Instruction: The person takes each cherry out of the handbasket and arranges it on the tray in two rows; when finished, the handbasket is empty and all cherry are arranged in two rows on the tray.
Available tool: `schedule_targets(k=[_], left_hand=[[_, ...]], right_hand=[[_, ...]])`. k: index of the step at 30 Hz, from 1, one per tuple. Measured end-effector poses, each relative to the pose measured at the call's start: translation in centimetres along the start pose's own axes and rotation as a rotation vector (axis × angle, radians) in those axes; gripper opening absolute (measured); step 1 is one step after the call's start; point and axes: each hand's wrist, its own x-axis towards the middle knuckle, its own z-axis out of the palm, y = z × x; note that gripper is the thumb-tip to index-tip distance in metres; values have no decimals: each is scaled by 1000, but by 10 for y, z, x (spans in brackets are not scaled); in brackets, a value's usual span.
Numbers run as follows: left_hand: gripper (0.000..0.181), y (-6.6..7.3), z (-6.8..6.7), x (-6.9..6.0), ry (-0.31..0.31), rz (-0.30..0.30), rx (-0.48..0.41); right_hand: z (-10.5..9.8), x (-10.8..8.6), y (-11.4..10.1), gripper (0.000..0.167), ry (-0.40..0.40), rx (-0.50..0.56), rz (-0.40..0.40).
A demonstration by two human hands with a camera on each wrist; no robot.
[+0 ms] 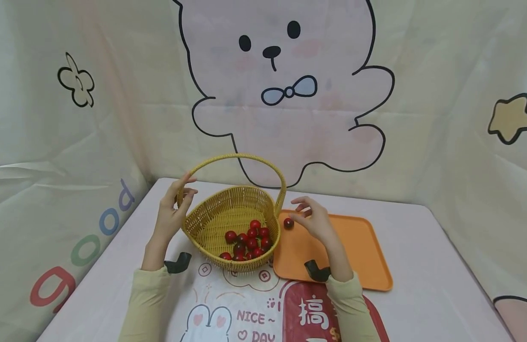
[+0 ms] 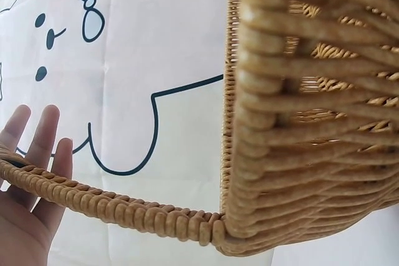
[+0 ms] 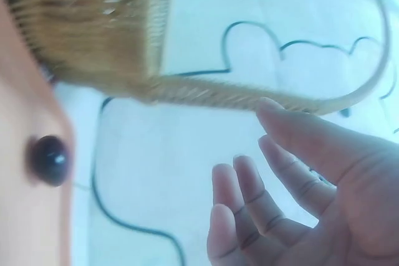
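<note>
Your left hand [image 1: 171, 209], fingers spread and fairly straight, is at the handle [image 1: 239, 156] of the basket [image 1: 212, 223]; your right hand [image 1: 316, 219], fingers loosely apart, is just beside a cherry [image 1: 288, 223] on the tray's [image 1: 357, 251] far left. More cherries [image 1: 252, 243] lie in the basket's near right.

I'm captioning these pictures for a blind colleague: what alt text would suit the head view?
A person's left hand is at the handle of a yellow wicker basket holding red cherries, while their right hand is near a lone cherry on an orange tray. Behind the white table is a pale backdrop with a cartoon bear.
</note>
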Motion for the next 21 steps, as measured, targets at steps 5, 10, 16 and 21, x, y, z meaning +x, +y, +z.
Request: schedule_targets(k=[5,10,16,21], left_hand=[[49,-2,0,0,-3,0,-10],[50,-2,0,0,-6,-5,-7],[50,-1,-1,0,-7,-1,1],[50,-1,0,-1,-7,6,-11]], right_hand=[[-4,-7,-20,35,0,6,-29],[-3,-12,-37,36,-46,36,-44],[13,-13,-43,36,-119,95,-111],[31,-15,-49,36,-153,39,-121]])
